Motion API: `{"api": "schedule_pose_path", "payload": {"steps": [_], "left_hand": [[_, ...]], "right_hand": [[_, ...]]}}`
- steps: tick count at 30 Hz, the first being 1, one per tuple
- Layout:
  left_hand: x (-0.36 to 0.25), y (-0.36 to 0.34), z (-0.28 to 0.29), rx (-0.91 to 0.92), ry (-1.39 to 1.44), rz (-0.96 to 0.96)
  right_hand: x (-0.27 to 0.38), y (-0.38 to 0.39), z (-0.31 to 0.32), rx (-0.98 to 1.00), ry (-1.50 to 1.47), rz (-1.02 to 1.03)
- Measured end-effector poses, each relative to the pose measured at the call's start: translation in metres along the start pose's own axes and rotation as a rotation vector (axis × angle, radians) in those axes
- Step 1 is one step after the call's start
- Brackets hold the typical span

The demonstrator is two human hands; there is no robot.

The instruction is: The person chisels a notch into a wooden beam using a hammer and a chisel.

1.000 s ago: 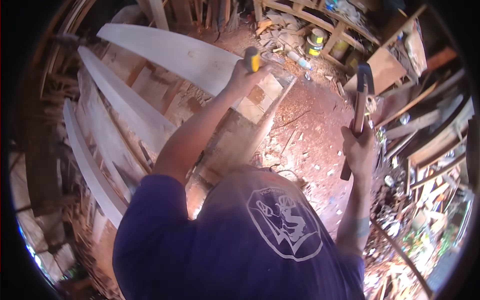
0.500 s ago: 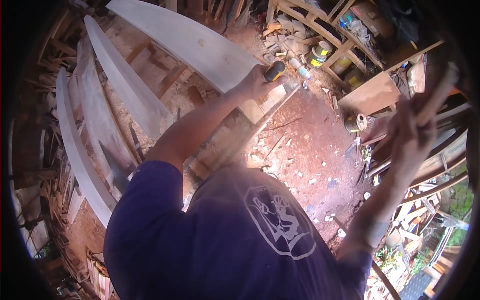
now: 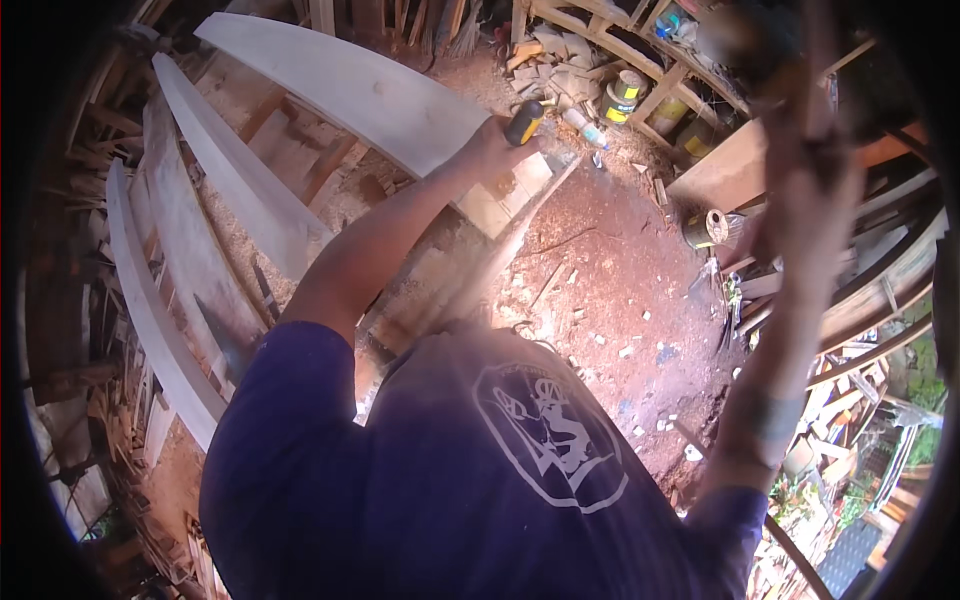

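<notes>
My left hand [image 3: 487, 152] is closed around a chisel with a yellow-and-black handle [image 3: 524, 122]; its blade is hidden behind the hand. This hand is at the near right end of a broad, curved pale board [image 3: 350, 88]. Just below it is a lighter block-like wooden end [image 3: 500, 200]. Off to the right, my right hand [image 3: 815, 165] is raised and smeared by motion. It is closed on a wooden tool [image 3: 820, 85], whose head is too blurred to make out.
More curved boards [image 3: 240, 165] lie to the left over a bench frame. Paint tins [image 3: 620, 95], a plastic bottle [image 3: 585, 128] and a rusty can [image 3: 707, 228] stand beyond the reddish floor [image 3: 610, 270], which is strewn with wood chips. Wooden framing [image 3: 600, 40] fills the back.
My right hand has swung upward with the wooden tool. The left hand keeps its hold on the chisel at the board's end; the whole view has shifted slightly.
</notes>
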State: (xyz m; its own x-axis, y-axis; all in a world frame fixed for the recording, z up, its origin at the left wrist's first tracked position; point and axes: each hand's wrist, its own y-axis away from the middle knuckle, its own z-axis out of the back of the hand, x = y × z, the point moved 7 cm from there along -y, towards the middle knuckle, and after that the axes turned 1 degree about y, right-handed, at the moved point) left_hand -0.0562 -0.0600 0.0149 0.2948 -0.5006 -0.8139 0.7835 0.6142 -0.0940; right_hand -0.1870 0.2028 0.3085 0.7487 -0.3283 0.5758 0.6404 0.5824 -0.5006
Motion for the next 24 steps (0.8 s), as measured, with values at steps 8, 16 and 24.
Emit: {"api": "schedule_pose_path", "payload": {"steps": [8, 16, 24], "left_hand": [[0.002, -0.007, -0.018, 0.038, 0.023, -0.049], [-0.009, 0.025, -0.013, 0.051, 0.102, -0.003], [0.000, 0.081, -0.001, -0.261, 0.352, -0.143]], "right_hand": [[-0.058, 0.097, -0.152, 0.669, 0.437, -0.009], [-0.101, 0.092, -0.093, 0.319, 0.004, -0.186], [-0.153, 0.148, -0.060, 0.335, -0.257, -0.643]]}}
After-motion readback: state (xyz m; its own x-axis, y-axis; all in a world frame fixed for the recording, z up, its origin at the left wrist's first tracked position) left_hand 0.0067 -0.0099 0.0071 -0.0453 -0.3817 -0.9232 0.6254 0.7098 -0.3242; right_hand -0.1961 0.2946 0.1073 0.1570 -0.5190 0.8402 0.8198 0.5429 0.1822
